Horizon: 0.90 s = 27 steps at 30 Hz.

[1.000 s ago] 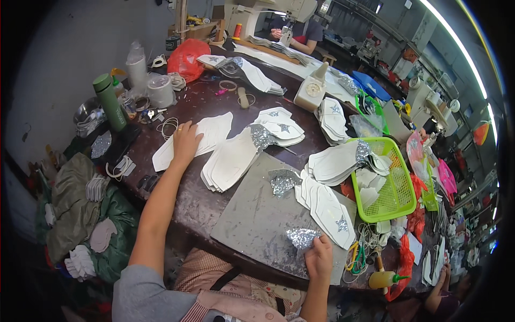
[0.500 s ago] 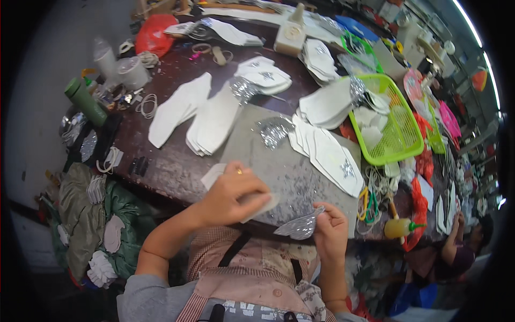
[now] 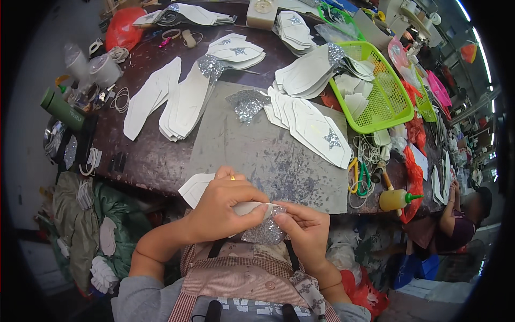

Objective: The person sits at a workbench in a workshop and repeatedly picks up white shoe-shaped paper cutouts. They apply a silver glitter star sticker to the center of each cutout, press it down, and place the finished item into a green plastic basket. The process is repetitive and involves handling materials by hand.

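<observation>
Over the table's near edge, my left hand (image 3: 225, 206) grips a long white cut piece (image 3: 197, 188), pointed end toward the left. My right hand (image 3: 304, 229) pinches a silver glitter piece (image 3: 264, 232) against the white piece's right end. Both hands meet above my lap, just below the grey work mat (image 3: 257, 153). On the mat's far edge lies another glitter piece (image 3: 248, 103). Fanned white pieces, one with a silver star (image 3: 316, 129), lie on the mat's right side.
Stacks of white cut pieces (image 3: 182, 102) lie on the dark table (image 3: 142, 155). A green basket (image 3: 375, 88) holds more pieces at right. Scissors (image 3: 360, 177) and a yellow glue bottle (image 3: 396, 199) sit near the right edge. Another person (image 3: 456, 214) sits at the lower right.
My left hand came back from the far white stack with one white piece. My right hand brought the glitter piece in, and both now press the two pieces together.
</observation>
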Available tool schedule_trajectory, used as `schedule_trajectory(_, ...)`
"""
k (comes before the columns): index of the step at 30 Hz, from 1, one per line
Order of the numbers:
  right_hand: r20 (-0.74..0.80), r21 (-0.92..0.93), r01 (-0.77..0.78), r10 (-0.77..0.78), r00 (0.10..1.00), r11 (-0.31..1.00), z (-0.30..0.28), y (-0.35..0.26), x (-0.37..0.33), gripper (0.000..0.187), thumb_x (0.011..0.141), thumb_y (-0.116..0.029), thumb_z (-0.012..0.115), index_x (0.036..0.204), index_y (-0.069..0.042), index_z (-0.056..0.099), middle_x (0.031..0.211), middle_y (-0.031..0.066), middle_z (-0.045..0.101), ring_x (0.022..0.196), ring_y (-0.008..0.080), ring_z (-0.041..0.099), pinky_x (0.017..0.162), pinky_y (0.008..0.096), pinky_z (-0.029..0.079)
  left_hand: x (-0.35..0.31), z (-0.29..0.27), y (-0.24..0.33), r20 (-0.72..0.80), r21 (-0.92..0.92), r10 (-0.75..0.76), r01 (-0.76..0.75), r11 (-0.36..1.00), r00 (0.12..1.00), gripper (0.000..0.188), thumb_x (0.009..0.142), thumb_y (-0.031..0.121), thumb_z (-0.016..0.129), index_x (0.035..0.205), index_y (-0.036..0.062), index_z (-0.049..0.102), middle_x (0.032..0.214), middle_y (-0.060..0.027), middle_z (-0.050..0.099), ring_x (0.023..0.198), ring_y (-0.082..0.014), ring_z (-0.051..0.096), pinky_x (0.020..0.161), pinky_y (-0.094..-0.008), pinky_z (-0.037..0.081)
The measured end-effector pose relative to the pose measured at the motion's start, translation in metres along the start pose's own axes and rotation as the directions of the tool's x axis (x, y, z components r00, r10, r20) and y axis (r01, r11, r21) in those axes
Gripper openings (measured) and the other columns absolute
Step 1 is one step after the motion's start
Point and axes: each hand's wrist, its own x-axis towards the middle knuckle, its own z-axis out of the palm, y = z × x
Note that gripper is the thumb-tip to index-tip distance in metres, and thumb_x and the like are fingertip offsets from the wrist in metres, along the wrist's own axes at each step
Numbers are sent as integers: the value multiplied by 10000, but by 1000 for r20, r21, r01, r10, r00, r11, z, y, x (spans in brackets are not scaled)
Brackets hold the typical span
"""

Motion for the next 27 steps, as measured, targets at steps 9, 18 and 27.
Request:
schedule_trajectory(9, 7, -7, -59, 59, 998, 998, -1, 1, 1, 255, 885, 16, 629, 1124, 103, 620, 1017, 135, 680, 887, 119, 629, 776, 219, 505, -6, -2, 1, 1, -35, -17, 17, 999, 1000, 78, 721, 142, 720, 772, 88, 697, 692, -26, 654, 622, -171, 566, 767, -328, 364)
schedule_trajectory(18, 92, 4, -116, 115, 989, 993, -2, -2, 5, 220, 878, -6, 650, 1077, 84, 629, 958, 106, 682, 813, 105, 624, 718, 204, 496, -3, -14, 2, 118, -2, 111, -112, 994, 987, 81, 737, 129, 711, 798, 84, 679, 726, -22, 632, 678, -163, 562, 828, -364, 362)
schedule_trajectory(27, 56, 520, -143, 133, 990, 842, -13, 54, 16, 143, 881, 2, 606, 1017, 44, 624, 999, 98, 653, 919, 137, 604, 844, 273, 459, -68, 1, -42, -338, 260, 149, -60, 964, 929, 197, 759, 229, 759, 841, 69, 680, 842, -71, 648, 852, -242, 595, 908, -455, 406)
